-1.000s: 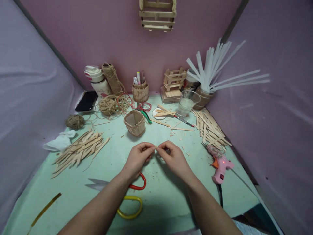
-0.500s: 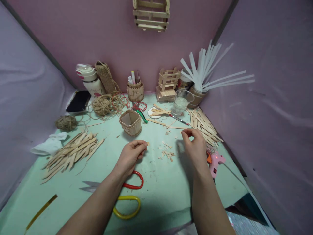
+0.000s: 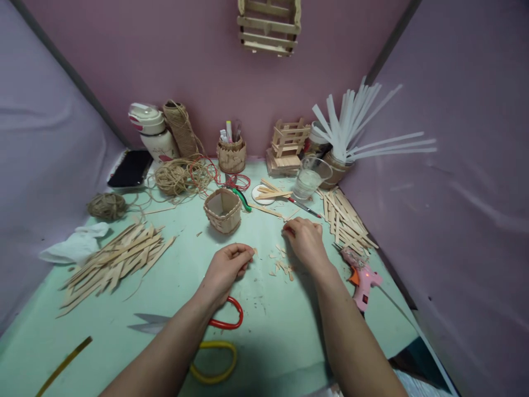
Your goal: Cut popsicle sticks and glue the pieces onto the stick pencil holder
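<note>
My left hand [image 3: 230, 268] is closed in a pinch around a small wood chip [image 3: 255, 252], over the green table [image 3: 264, 331]. Its forearm crosses above the scissors [image 3: 226, 320] with red and yellow handles. To the right, my right hand [image 3: 303, 238] has its fingers pressed together just above the small wood chips [image 3: 283, 268]; whatever lies between its fingertips is too small to make out. Behind my left hand stands a small wooden box [image 3: 223, 212] with chips along its rim.
Flat sticks lie in piles at left [image 3: 118, 256] and right [image 3: 347, 218]. A pink glue gun [image 3: 363, 281] rests beside my right forearm. Farther back are twine [image 3: 177, 177], a clear cup [image 3: 308, 181], a pen holder [image 3: 232, 155] and a bottle [image 3: 156, 135].
My right hand has moved left, from near the right stick pile to above the wood chips. My left hand has barely moved and keeps its chip. The view has shifted slightly.
</note>
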Demonstrator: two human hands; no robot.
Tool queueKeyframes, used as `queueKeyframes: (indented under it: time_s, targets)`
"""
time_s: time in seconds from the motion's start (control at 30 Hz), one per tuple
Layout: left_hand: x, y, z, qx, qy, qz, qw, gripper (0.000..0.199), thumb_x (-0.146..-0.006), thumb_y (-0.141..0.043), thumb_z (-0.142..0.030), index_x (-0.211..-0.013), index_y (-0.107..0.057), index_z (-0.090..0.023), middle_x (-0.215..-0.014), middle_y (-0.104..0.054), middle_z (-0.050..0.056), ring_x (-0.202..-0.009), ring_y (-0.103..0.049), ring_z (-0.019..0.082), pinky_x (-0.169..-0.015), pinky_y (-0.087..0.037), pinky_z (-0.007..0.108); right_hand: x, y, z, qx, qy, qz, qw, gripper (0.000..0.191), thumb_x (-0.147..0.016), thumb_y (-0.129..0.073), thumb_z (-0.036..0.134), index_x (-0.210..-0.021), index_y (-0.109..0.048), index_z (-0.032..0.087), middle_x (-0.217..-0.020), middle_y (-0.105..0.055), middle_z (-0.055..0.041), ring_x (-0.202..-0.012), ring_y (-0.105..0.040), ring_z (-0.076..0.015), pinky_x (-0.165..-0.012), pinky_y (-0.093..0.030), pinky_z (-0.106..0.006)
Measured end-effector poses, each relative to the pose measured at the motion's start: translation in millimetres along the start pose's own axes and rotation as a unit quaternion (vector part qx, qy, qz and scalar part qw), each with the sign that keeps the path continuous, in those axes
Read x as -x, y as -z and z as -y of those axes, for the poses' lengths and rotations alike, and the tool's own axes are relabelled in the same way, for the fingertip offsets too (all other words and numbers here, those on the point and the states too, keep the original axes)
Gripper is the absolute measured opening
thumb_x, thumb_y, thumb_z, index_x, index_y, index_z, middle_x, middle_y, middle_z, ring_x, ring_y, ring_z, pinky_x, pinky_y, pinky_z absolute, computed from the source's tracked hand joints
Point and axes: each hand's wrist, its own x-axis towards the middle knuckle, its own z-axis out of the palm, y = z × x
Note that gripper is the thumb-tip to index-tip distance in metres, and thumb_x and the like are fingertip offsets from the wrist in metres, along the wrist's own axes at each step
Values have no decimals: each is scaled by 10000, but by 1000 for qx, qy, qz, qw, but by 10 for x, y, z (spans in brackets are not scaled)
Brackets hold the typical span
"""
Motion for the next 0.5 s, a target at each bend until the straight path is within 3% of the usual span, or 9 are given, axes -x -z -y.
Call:
queueKeyframes:
  time_s: [0.23,0.33,0.4,0.5]
  targets:
    - [-2,11,0,6,2,-2,1000,309,-660,-732,-388,-775,-628,-121,-650,-538,0,-521,-385,57,-457,-233,195,-13,-116,-38,-8,20,-17,1000,175,-854,-506,167,-744,-639,200,-794,-651,-60,-828,-550,-219,-728,-299,-337]
    - [8,17,-8,14,8,-5,1000,306,-659,-733,-383,-779,-627,-122,-659,-543,0,-517,-388,53,-456,-241,193,41,-109,4,-91,22,-50,994,185,-862,-476,215,-766,-632,197,-811,-640,-57,-801,-539,-208,-732,-345,-334]
    - [10,22,-7,20,17,0,1000,301,-661,-732,-378,-782,-624,-124,-652,-537,-6,-515,-394,51,-456,-247,190,104,-92,80,-221,6,-48,974,173,-866,-493,277,-790,-627,198,-791,-633,-36,-739,-538,-184,-698,-382,-311]
    - [2,25,7,22,14,9,1000,288,-673,-724,-374,-780,-625,-125,-653,-543,-7,-520,-410,51,-456,-257,185,206,-55,228,-427,-59,13,902,199,-847,-555,382,-805,-624,200,-686,-621,1,-594,-520,-147,-589,-404,-279]
